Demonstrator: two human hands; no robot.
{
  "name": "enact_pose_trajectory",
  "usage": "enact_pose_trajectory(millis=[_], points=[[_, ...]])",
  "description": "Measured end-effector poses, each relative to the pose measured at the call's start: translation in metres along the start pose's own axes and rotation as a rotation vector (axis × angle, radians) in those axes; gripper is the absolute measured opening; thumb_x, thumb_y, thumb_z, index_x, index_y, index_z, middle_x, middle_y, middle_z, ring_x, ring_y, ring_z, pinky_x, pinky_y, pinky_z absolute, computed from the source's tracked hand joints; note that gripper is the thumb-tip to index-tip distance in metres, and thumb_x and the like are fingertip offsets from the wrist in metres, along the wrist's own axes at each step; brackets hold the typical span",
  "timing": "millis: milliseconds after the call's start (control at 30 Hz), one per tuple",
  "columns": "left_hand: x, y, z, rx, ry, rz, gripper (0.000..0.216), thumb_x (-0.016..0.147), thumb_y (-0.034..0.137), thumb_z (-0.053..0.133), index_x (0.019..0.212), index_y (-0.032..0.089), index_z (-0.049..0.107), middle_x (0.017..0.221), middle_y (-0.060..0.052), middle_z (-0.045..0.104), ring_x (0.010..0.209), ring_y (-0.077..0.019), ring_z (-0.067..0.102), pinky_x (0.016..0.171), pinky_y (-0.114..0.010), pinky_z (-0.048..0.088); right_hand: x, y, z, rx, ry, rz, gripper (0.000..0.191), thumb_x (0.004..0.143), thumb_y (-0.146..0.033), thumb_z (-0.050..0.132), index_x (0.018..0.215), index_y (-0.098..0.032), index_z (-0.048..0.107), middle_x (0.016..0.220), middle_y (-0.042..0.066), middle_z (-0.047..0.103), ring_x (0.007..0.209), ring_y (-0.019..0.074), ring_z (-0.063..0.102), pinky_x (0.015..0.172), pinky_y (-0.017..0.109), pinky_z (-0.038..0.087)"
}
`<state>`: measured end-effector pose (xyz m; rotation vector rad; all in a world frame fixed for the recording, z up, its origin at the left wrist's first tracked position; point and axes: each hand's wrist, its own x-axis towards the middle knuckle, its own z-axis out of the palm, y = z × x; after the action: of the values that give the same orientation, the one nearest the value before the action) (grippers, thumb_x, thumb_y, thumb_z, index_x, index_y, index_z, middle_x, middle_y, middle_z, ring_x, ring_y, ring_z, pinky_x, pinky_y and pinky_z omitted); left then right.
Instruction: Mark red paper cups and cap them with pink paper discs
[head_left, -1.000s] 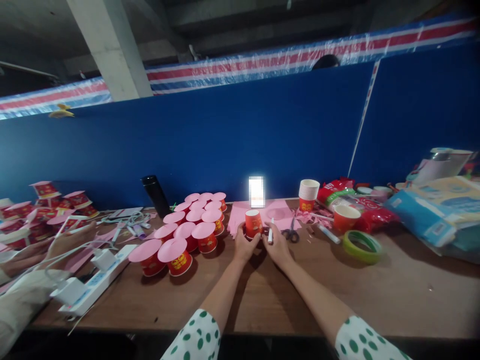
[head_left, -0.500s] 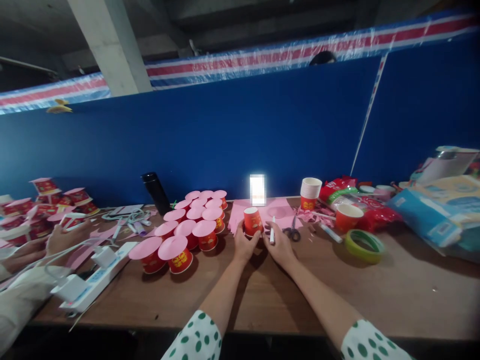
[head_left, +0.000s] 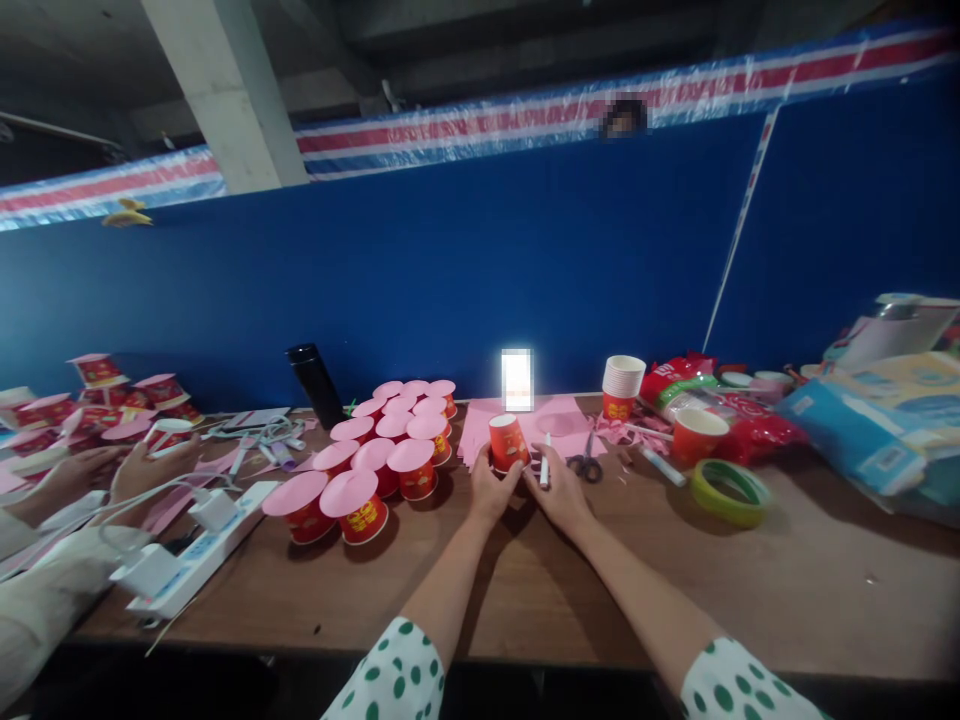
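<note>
My left hand (head_left: 493,494) is wrapped round a red paper cup (head_left: 508,446), which looks upside down, narrow end up. My right hand (head_left: 561,500) is closed on a slim white pen-like stick (head_left: 545,462) that points upward, and its thumb side is at the cup's lower right. Behind the cup lie pink paper sheets (head_left: 564,422). Scissors (head_left: 586,465) rest just right of my right hand. To the left stand several upturned red cups (head_left: 365,522), each topped with a pink paper disc (head_left: 349,493).
Right of me are a cup stack (head_left: 622,385), a single upright cup (head_left: 699,437), a capped marker (head_left: 663,467) and green tape (head_left: 729,492). A black flask (head_left: 315,385), a lit phone (head_left: 517,380) and a power strip (head_left: 202,552) stand about. At left, a co-worker's hands (head_left: 146,465) hold a cup.
My right hand has come slightly nearer the cup; my left hand keeps its hold. The co-worker's hands and cup have shifted a little. A head beyond the partition has moved left.
</note>
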<state>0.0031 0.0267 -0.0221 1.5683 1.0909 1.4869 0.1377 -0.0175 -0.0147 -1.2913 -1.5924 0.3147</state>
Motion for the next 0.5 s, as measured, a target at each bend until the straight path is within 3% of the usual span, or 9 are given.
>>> enact_pose_trajectory(millis=[500], points=[[-0.0005,0.0005,0.0004,-0.037,-0.023,-0.01,0.055,0.069,0.031,0.07,0.117,0.015,0.049,0.107,-0.012,0.063,0.093,-0.0209,0.064,0.082,-0.036,0.051,-0.0002,-0.003,-0.0011,-0.001,-0.006,0.003,0.044,0.083,-0.028,0.055,0.125,-0.021,0.046,0.116,0.011,0.063,0.092,0.021,0.067,0.076,0.033,0.056]])
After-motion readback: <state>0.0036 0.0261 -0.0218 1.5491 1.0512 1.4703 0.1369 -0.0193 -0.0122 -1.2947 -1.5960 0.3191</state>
